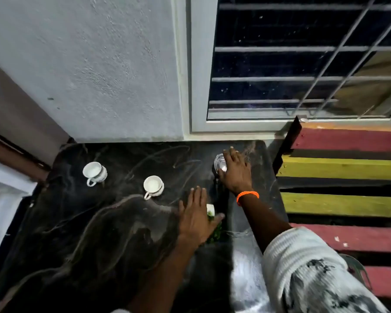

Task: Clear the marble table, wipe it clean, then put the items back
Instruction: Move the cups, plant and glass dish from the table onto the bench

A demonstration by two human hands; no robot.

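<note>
Head view shows the right hand [235, 171] wrapped over a clear glass [220, 163] near the far right corner of the marble table [88, 222], while the left hand [195, 219], fingers spread, covers a small white pot with green leaves [210, 210]. Two white cups [94, 172] stand well apart to the left. Lifting both together, the smooth glass could slip and break.

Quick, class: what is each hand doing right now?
Left hand: closing on a small white pot with a green plant.
Right hand: gripping a clear glass.
</note>
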